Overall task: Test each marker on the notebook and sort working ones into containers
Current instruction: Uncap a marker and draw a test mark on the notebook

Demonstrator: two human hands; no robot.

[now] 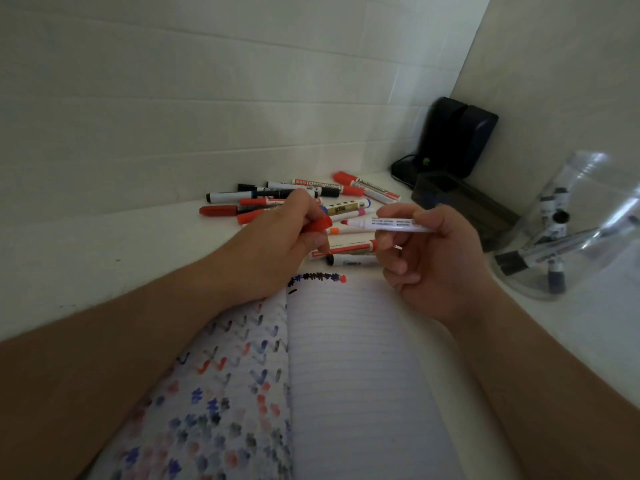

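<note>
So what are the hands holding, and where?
The right hand holds the uncapped red marker around its white barrel. The left hand pinches its red cap.

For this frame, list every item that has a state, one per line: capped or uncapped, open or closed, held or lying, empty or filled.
Red-tipped marker: uncapped, held in right hand.
Red cap: off, pinched in left hand.
Notebook: open; left page full of test marks, right page marked only along its top.
Marker pile: lying loose, those visible capped.
Clear jar: holds several markers.
Dark tray: contents unclear.
</note>
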